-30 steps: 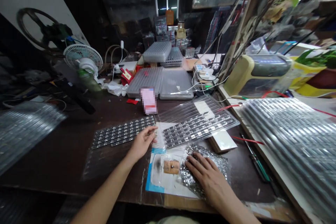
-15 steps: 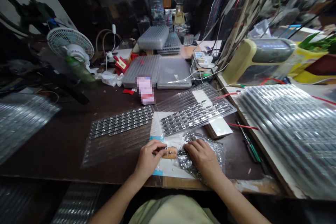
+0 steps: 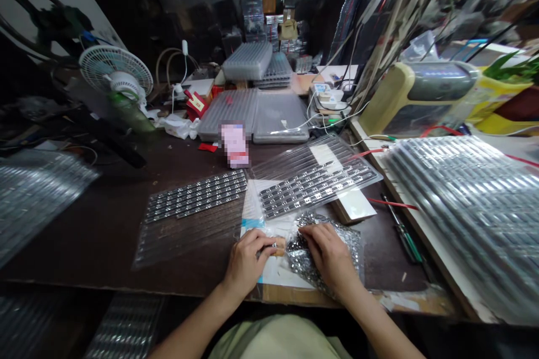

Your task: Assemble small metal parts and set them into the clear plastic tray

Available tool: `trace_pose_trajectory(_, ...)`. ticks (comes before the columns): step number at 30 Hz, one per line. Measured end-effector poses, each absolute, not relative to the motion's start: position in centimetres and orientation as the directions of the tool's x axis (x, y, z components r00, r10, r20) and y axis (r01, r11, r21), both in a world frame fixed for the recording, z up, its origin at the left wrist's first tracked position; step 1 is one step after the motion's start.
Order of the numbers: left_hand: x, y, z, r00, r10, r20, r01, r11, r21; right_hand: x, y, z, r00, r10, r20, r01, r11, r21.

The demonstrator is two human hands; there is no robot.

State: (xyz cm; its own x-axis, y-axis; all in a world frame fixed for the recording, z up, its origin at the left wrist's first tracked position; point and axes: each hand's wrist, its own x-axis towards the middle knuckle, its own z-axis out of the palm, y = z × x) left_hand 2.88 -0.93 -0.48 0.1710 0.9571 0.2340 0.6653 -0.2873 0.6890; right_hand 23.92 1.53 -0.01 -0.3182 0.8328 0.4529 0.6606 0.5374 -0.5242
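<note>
Metal pieces (image 3: 300, 261) lie heaped by the tan block (image 3: 279, 242) in the head view, left tray (image 3: 185, 244) and right tray (image 3: 290, 161) part-filled, bare grooves remaining, my left hand (image 3: 247, 255) pinching one small piece (image 3: 273, 246), further over the block than half a second ago, right hand (image 3: 330, 249) at the heap, grip unclear.

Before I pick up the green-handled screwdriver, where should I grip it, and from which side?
I would take the screwdriver by its thick green handle, coming from above and the near left. The handle lies nearer you, and the slim shaft points away; the pale board close on its right probably leaves less room there.
</note>
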Motion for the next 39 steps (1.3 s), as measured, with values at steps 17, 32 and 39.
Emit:
trace_pose_trajectory(17, 1.8, -0.2, -1.3, -0.082, 0.977, 0.199, 0.396, -0.151, 0.906, 18.6, 0.5, -0.8, -0.326, 0.887, 0.328, 0.73, 0.456, -0.509)
trace_pose_trajectory(32, 2.1, -0.2, -1.4, -0.055, 0.982, 0.178, 0.408, -0.141, 0.902, 24.1, 0.7, -0.9, -0.503, 0.835, 0.224, 0.834, 0.537, -0.13)
trace_pose_trajectory(39, 2.2, 0.1, -1.2, -0.074, 0.99, 0.121, 0.388, -0.083, 0.918, 25.0, 0.0, -1.3, -0.458, 0.817, 0.35, 0.837, 0.529, -0.14)
